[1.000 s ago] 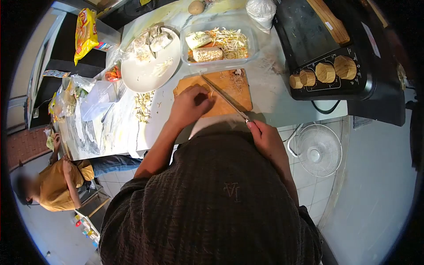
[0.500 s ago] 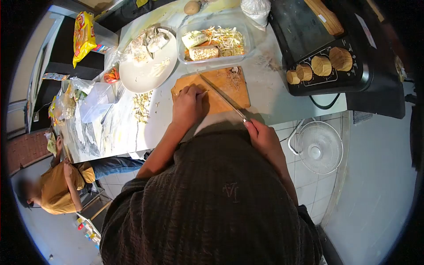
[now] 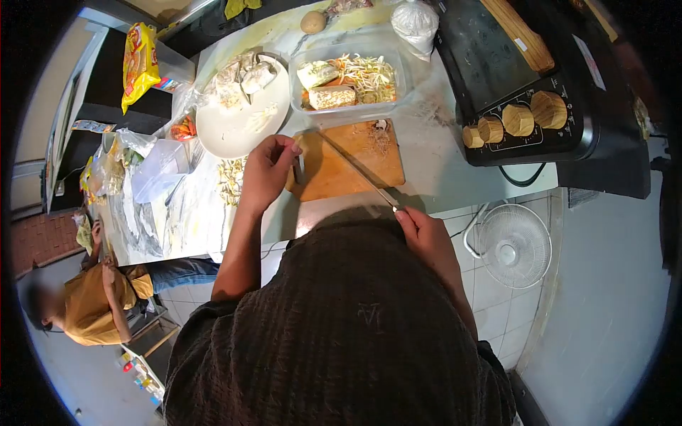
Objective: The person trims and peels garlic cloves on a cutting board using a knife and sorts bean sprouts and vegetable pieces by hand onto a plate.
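knife [image 3: 359, 170] clamped in r grip [image 3: 424, 233]; l grip [image 3: 266, 174] nr board [image 3: 337, 179], can't tell if closed.

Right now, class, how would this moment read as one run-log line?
right hand: holding knife | left hand: at left edge of cutting board, grip unclear | sprouts: in plastic tub

Table [image 3: 199, 231]: marble-patterned top. Front centre: cutting board [image 3: 337, 174]. Behind the board: clear tub [image 3: 355, 111]. Left of the tub: plate [image 3: 224, 142]. In front of the plate: loose scraps [image 3: 231, 182]. Right end: black griddle [image 3: 490, 71].
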`<state>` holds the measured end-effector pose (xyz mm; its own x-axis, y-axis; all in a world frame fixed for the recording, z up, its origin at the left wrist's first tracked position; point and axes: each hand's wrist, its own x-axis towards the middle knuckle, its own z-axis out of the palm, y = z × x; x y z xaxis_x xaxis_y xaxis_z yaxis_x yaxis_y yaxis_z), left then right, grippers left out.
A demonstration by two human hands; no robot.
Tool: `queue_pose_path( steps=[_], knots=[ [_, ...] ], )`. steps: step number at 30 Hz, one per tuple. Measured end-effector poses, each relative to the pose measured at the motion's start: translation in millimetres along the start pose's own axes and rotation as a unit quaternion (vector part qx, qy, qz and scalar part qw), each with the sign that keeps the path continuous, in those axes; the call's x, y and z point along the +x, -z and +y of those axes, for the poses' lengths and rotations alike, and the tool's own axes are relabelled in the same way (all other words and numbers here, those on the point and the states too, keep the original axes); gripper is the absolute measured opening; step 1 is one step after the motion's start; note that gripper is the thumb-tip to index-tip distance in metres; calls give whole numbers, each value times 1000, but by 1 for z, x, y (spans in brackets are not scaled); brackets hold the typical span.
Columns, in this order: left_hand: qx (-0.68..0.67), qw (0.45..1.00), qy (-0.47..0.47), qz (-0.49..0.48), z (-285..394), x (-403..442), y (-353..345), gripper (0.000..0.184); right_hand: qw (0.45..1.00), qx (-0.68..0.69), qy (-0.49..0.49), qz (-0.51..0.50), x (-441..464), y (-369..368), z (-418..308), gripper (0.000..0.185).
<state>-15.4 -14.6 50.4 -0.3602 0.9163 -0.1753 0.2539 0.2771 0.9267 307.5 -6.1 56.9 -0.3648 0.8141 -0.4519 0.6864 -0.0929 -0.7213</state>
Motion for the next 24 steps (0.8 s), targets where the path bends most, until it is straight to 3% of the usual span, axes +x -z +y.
queue_pose_path(
  steps=[5, 7, 11, 13, 14, 16, 20, 24],
  knots=[
    [20, 999, -47, -20, 17, 27, -3, 13, 998, -18, -22, 59, -10, 6, 3, 38],
    [6, 994, -112, -10, 28, 50, -14, 15, 996, -29, -60, 65, -13, 14, 3, 39],
    [39, 987, -153, -25, 66, 93, -36, 22, 994, -31, -41, 96, -17, 17, 10, 39],
    [159, 979, -124, 15, 80, 102, -42, 27, 994, -27, -57, 89, -17, 19, 12, 36],
    [157, 979, -125, 16, 79, 101, -41, 27, 994, -28, -57, 90, -19, 20, 11, 36],
    [134, 965, -208, 90, 74, 95, -31, 28, 994, -15, -72, 77, -22, 21, 10, 37],
    [104, 982, -114, 108, 37, 68, 12, 29, 996, 4, -82, 40, -25, 20, 12, 37],
    [123, 974, -47, 182, -23, 29, 74, 30, 999, 21, -27, -11, -18, 14, 15, 39]
  ],
)
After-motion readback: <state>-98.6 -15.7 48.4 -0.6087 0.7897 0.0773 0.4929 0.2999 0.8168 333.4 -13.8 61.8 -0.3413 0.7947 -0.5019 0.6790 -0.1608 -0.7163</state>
